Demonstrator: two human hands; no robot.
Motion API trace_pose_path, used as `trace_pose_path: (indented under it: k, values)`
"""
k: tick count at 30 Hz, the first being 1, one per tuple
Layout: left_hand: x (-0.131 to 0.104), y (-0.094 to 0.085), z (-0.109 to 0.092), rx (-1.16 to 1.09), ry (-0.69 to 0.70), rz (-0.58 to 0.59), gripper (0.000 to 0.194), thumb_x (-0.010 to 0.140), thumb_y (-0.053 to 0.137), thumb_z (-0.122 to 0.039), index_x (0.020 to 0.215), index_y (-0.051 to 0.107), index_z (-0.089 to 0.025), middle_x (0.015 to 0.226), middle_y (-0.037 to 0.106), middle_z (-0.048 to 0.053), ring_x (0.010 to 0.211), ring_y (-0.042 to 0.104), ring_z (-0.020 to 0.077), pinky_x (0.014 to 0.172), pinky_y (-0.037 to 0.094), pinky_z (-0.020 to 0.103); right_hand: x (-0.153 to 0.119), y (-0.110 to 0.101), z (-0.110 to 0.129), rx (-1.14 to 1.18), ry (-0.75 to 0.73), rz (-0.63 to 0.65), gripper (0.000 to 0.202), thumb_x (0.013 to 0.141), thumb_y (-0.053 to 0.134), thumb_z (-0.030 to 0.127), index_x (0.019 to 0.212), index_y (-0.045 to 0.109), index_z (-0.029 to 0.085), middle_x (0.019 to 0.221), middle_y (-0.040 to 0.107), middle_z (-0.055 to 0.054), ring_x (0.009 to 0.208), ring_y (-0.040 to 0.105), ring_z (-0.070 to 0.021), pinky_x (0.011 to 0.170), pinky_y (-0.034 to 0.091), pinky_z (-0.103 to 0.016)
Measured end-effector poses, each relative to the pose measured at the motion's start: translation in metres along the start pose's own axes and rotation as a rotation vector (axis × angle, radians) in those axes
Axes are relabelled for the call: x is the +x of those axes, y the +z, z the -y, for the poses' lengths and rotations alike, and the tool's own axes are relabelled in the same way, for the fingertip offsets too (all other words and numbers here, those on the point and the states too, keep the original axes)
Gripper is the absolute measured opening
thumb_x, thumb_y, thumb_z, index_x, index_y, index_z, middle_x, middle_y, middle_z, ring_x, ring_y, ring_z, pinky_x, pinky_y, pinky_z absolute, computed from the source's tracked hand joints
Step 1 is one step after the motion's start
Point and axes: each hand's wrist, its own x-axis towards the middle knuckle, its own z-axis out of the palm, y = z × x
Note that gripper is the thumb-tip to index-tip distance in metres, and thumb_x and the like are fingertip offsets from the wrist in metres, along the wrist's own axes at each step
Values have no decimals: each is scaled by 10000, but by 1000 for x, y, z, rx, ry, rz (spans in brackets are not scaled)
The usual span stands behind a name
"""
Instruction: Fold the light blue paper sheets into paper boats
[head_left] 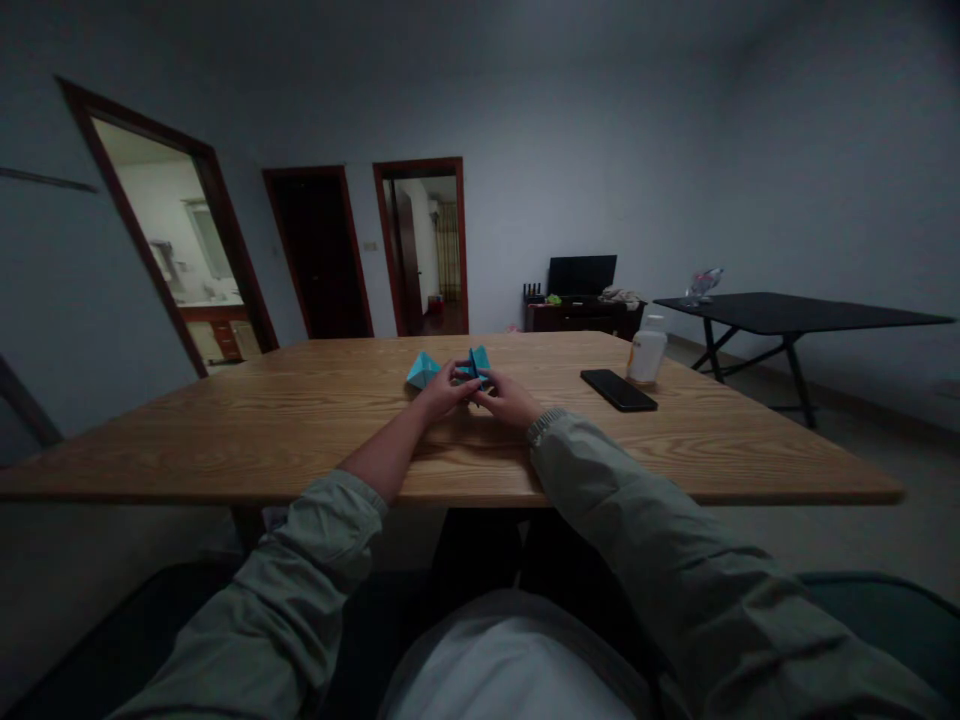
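Observation:
My left hand [444,390] and my right hand [510,397] meet above the wooden table, fingertips close together. Between them is a piece of folded blue paper [481,357], with a darker blue edge standing up. Both hands have their fingers closed on it, and they cover its lower part. Just left of my left hand lies another light blue folded paper shape [424,370], its facets coming to a point at the top. Whether the two blue pieces are joined behind my fingers, I cannot tell.
On the wooden table [300,430], a black phone [619,390] lies to the right, with a white bottle [647,352] standing behind it. Farther right is a black folding table [802,311]. A monitor [582,275] stands on a dark cabinet by the far wall.

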Motion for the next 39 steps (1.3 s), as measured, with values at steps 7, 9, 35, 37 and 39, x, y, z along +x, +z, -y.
trace_pose_path:
  k: [7, 9, 35, 37, 39]
  values:
    - [1, -1, 0, 10, 0, -8, 496, 704, 726, -267, 1140, 511, -166, 967, 640, 60, 777, 641, 157, 696, 536, 304, 2, 1, -7, 26, -17, 47, 482, 851, 623, 343, 1296, 540, 179, 1082, 688, -99, 772, 645, -164, 759, 520, -311]
    - [3, -1, 1, 77, 9, -38, 462, 701, 694, -206, 1128, 521, -170, 936, 637, 47, 776, 632, 151, 705, 522, 288, 3, 2, -10, 5, -12, 49, 469, 864, 592, 324, 1307, 524, 185, 1083, 685, -89, 761, 641, -154, 750, 518, -304]
    - [-1, -28, -17, 741, 90, -415, 172, 726, 600, -186, 896, 618, -212, 831, 650, 48, 748, 579, 187, 695, 407, 265, 11, -22, -12, -384, 174, -271, 298, 828, 535, 234, 1112, 627, 221, 865, 702, -58, 755, 625, -197, 716, 450, -282]
    - [0, -35, -17, 755, 90, -397, 166, 720, 585, -181, 879, 630, -203, 833, 648, 50, 755, 578, 186, 694, 416, 267, 10, -26, -14, -374, 153, -261, 285, 819, 543, 232, 1085, 646, 216, 846, 690, -48, 738, 612, -188, 715, 451, -281]
    - [0, -40, -16, 732, 83, -357, 186, 702, 582, -172, 875, 646, -195, 820, 642, 49, 727, 573, 182, 680, 426, 272, 9, -31, -16, -352, 129, -241, 274, 817, 544, 224, 1065, 659, 208, 843, 682, -40, 733, 602, -173, 710, 452, -270]
